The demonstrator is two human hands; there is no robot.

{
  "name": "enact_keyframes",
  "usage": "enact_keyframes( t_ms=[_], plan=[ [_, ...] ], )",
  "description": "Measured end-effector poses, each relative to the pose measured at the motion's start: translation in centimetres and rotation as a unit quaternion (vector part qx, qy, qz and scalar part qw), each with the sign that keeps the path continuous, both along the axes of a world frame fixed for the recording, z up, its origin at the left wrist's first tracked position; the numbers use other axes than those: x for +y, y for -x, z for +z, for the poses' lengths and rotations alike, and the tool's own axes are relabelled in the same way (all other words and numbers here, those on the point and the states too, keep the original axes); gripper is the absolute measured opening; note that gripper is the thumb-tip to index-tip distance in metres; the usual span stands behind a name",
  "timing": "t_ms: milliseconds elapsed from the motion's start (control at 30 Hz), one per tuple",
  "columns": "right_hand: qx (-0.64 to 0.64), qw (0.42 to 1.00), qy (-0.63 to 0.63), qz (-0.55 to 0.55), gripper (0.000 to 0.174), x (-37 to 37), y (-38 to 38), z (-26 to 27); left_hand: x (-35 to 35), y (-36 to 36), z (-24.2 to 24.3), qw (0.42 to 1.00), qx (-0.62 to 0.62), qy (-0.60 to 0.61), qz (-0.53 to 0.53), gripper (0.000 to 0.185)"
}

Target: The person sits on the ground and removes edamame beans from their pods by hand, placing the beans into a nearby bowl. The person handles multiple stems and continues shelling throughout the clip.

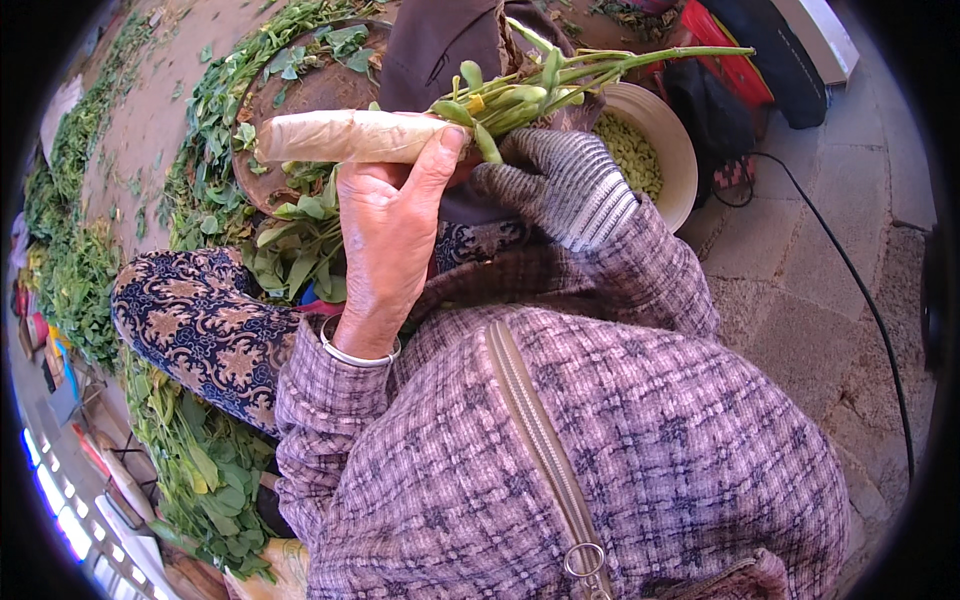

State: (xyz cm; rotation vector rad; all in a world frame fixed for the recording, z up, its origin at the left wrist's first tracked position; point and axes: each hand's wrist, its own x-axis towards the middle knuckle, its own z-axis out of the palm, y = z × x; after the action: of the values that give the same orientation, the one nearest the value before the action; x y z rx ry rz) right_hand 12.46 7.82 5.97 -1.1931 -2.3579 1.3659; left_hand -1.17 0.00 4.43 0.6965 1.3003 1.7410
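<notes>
My left hand (390, 225) is bare, with a pale bangle at the wrist. It grips a beige wrapped cylinder (337, 137), the thumb pressed on its right end. Against that end lies a sprig of green bean pods (517, 101), its stem reaching to the right. My right hand (559, 184) wears a grey striped knit glove. Its curled fingertips touch the lower pods; whether they pinch one is hidden. Just beyond the glove stands a cream bucket (679, 150) holding shelled green beans (630, 154).
Leafy bean plants (300, 255) lie beside my patterned trouser leg (202, 322), with more heaped at lower left (210, 480). A round brown surface (311, 97) bears loose leaves. On the paved floor (825, 217) at right runs a black cable (840, 251). Dark and red bags (727, 52) stand at upper right.
</notes>
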Motion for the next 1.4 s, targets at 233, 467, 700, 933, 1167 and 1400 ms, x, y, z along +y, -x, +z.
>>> enact_keyframes(
  t_ms=[233, 467, 700, 933, 1167, 1400],
  plan=[
    [0.155, 0.947, 0.278, -0.034, 0.03, 0.0, -1.1, -1.1, -0.1, 0.0, 0.2, 0.999, -0.013, 0.013, -0.031, 0.012],
    [0.204, 0.899, 0.388, -0.01, 0.035, 0.9, -1.9, -1.6, 0.1, 0.5, 0.6, 0.987, -0.15, 0.007, -0.058, 0.014],
    [0.219, 0.908, 0.355, -0.037, 0.037, 0.6, -1.8, -1.9, 0.0, 0.5, 0.3, 0.99, -0.128, -0.004, -0.066, 0.015],
    [0.182, 0.869, 0.459, -0.034, 0.038, 1.5, -2.3, -1.7, 0.2, 0.6, 0.3, 0.993, -0.094, 0.004, -0.064, 0.015],
    [0.238, 0.937, 0.234, -0.101, 0.042, -0.2, -1.0, -4.0, 0.0, 0.0, 0.4, 0.994, 0.086, 0.025, -0.06, 0.013],
    [0.241, 0.884, 0.349, -0.198, 0.029, 0.5, 0.0, -4.6, -0.2, -0.2, 0.3, 0.99, 0.116, 0.029, -0.078, 0.013]
  ],
)
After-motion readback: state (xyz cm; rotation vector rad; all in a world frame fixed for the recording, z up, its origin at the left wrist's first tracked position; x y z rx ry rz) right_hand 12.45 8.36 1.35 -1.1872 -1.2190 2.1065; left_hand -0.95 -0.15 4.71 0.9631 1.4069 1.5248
